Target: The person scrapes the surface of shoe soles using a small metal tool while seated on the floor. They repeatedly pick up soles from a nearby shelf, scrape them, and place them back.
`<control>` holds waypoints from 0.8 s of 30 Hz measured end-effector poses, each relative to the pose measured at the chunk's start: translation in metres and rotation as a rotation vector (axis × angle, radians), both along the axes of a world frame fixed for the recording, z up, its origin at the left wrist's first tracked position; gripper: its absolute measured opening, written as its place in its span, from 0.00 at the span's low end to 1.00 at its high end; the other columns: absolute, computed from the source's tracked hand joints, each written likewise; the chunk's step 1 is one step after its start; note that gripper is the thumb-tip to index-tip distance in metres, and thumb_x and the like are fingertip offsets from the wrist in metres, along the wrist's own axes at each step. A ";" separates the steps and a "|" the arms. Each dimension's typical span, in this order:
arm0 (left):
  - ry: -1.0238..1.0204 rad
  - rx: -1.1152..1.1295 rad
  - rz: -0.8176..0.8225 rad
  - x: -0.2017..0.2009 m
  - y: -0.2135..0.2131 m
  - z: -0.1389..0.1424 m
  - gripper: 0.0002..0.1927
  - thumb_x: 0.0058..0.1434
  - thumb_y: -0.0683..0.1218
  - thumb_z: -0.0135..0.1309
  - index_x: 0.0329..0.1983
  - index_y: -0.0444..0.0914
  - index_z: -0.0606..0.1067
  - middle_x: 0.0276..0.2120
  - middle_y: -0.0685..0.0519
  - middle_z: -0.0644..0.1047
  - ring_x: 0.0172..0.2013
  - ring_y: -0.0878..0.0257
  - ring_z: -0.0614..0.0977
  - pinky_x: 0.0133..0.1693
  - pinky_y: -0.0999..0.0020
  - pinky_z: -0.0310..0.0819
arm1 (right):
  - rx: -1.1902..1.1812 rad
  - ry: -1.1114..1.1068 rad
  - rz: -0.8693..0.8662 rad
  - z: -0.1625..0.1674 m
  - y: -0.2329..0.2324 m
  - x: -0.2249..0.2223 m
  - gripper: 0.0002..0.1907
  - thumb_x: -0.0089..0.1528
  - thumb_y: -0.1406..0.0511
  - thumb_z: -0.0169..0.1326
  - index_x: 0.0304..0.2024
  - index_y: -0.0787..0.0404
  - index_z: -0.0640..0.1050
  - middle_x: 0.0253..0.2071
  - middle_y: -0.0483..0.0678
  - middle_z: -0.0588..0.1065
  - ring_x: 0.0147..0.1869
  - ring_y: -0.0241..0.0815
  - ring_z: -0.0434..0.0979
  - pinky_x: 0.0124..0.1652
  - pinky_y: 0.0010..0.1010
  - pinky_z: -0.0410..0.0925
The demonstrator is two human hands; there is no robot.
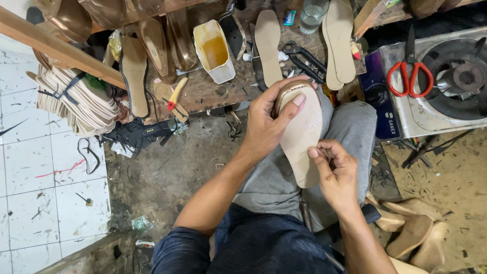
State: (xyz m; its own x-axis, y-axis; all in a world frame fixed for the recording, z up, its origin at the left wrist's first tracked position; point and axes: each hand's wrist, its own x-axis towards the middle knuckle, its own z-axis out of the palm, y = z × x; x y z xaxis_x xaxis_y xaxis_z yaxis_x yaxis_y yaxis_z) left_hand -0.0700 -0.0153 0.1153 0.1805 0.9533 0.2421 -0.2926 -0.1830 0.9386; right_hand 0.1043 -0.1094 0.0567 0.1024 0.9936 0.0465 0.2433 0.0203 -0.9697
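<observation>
My left hand point(266, 119) grips the toe end of a tan shoe sole point(303, 134), thumb pressed on its flat face. The sole rests on my lap, over grey trousers point(350, 127), with its heel end pointing toward me. My right hand point(337, 172) pinches the sole's right edge near the heel, fingers curled against the rim. A brown shiny strip shows along the sole's upper edge under my left fingers.
A worn wooden bench point(203, 91) ahead carries more insoles point(267, 45), a white glue tub point(215, 50), black pliers point(304, 58) and a glass point(312, 15). Red-handled scissors point(410, 76) lie on a gas stove point(446, 86) at right. Stacked soles point(76, 99) sit left, wooden lasts point(413, 233) lower right.
</observation>
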 end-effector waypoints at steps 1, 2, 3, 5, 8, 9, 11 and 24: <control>0.001 -0.004 0.003 0.000 0.000 0.000 0.17 0.73 0.40 0.52 0.64 0.31 0.73 0.54 0.46 0.81 0.57 0.62 0.82 0.61 0.67 0.77 | 0.001 -0.001 0.000 -0.001 0.000 0.000 0.04 0.67 0.69 0.58 0.42 0.66 0.77 0.33 0.40 0.78 0.37 0.26 0.74 0.39 0.19 0.68; 0.001 -0.007 0.005 0.000 0.000 0.000 0.17 0.74 0.40 0.52 0.63 0.31 0.73 0.54 0.46 0.81 0.57 0.62 0.82 0.61 0.67 0.77 | 0.005 -0.017 0.000 -0.001 0.001 0.000 0.04 0.67 0.69 0.58 0.42 0.65 0.78 0.32 0.41 0.77 0.37 0.26 0.73 0.38 0.19 0.67; 0.002 -0.011 0.007 -0.001 0.000 0.000 0.16 0.74 0.40 0.52 0.63 0.31 0.73 0.54 0.46 0.81 0.57 0.62 0.82 0.61 0.67 0.77 | 0.008 -0.033 -0.001 -0.002 0.001 0.000 0.04 0.67 0.69 0.58 0.42 0.65 0.78 0.32 0.41 0.77 0.36 0.26 0.73 0.38 0.19 0.67; 0.008 -0.004 0.002 -0.002 0.001 0.000 0.16 0.73 0.40 0.52 0.63 0.31 0.73 0.54 0.46 0.81 0.56 0.62 0.82 0.60 0.67 0.78 | 0.001 -0.049 -0.001 -0.002 0.003 0.000 0.04 0.67 0.69 0.58 0.42 0.65 0.78 0.31 0.41 0.77 0.36 0.26 0.72 0.37 0.19 0.66; 0.008 -0.008 0.000 -0.003 0.002 0.000 0.17 0.74 0.39 0.52 0.64 0.31 0.73 0.55 0.46 0.81 0.56 0.62 0.81 0.60 0.66 0.78 | 0.004 -0.007 0.007 -0.002 0.006 -0.004 0.05 0.67 0.69 0.58 0.43 0.65 0.77 0.32 0.40 0.77 0.36 0.25 0.73 0.37 0.19 0.67; 0.006 -0.013 0.000 -0.003 0.002 -0.001 0.17 0.74 0.39 0.52 0.64 0.31 0.73 0.55 0.45 0.81 0.56 0.62 0.81 0.60 0.66 0.78 | 0.030 0.034 0.015 -0.002 0.007 -0.007 0.05 0.68 0.69 0.59 0.44 0.65 0.77 0.34 0.41 0.77 0.36 0.25 0.73 0.37 0.19 0.67; -0.031 -0.011 0.004 -0.003 0.003 -0.004 0.18 0.74 0.40 0.51 0.66 0.32 0.70 0.55 0.46 0.80 0.56 0.63 0.81 0.60 0.67 0.77 | 0.042 0.059 -0.014 0.000 0.008 -0.013 0.11 0.65 0.69 0.60 0.48 0.65 0.74 0.38 0.42 0.77 0.33 0.24 0.70 0.33 0.19 0.64; -0.094 0.101 0.247 -0.020 0.063 -0.083 0.11 0.75 0.38 0.52 0.59 0.35 0.72 0.50 0.54 0.76 0.51 0.68 0.76 0.57 0.72 0.70 | 0.337 -0.485 -0.068 -0.006 -0.011 -0.025 0.27 0.54 0.67 0.73 0.55 0.59 0.80 0.55 0.50 0.73 0.28 0.38 0.71 0.29 0.30 0.68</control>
State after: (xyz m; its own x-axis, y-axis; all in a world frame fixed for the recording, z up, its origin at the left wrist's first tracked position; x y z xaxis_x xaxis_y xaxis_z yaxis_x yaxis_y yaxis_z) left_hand -0.0896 0.0478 0.0326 -0.0818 0.9360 0.3424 -0.3122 -0.3503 0.8831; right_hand 0.0794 -0.1205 0.0508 0.0530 0.9078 0.4160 0.6684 0.2772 -0.6902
